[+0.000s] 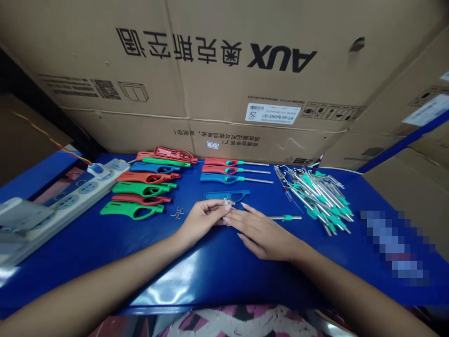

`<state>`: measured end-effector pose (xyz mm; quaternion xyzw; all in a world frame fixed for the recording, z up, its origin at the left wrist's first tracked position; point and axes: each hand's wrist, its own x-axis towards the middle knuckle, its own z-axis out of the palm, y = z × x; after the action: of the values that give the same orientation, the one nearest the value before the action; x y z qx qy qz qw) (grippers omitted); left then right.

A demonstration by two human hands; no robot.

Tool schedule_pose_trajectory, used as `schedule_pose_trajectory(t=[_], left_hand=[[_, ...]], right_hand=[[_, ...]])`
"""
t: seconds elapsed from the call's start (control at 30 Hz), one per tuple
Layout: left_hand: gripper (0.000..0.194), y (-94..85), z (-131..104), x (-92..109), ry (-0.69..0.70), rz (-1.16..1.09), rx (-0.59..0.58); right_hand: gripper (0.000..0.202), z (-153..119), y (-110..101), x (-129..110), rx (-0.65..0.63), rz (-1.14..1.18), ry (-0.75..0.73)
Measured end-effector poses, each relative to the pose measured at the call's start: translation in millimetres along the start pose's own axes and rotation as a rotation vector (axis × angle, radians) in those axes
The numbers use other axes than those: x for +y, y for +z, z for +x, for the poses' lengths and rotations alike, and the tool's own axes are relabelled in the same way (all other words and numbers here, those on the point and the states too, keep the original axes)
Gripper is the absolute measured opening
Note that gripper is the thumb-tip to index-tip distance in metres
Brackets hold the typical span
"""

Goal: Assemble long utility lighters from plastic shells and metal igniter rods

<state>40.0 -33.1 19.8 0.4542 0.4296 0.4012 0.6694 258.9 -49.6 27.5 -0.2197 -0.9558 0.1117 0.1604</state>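
Left fingers (212,203): pinching a small pale part (227,201)
Right fingers (242,216): against it, grip unclear
Worktop (84,243): glossy blue
Shells (121,209): looped plastic
Carton (210,103): cardboard, printed "AUX"

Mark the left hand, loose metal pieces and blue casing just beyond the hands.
Left hand (204,217): head view, near thumb base.
Loose metal pieces (177,216): head view, cluster's middle.
Blue casing (217,195): head view, its broad body.

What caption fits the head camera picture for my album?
Left hand and right hand meet between colourful handles and silver-green rods on a blue table.
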Motion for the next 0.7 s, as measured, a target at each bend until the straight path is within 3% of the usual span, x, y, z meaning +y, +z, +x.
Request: schedule_pose_trajectory(t=[0.17, 0.33, 0.57, 0.7], left_hand=[[0.032, -4.0, 2, 1, 0.075, 0.018, 0.038], [0.036, -7.8, 6, 2, 0.226, 0.172, 0.104], [0.042, -6.8, 3, -2, 0.300, 0.309, 0.010], [0.043, -5.8, 1, -6, 0.342, 0.449, -0.011]], right_hand=[[0.052, -5, 0, 5, 0.102, -0.030, 0.034], [0.030, -8, 5, 15, 0.142, 0.054, 0.172], [0.014, -8, 7, 19, 0.080, 0.153, 0.248], [0.012, -8, 8, 20, 0.154, 0.282, 0.266]])
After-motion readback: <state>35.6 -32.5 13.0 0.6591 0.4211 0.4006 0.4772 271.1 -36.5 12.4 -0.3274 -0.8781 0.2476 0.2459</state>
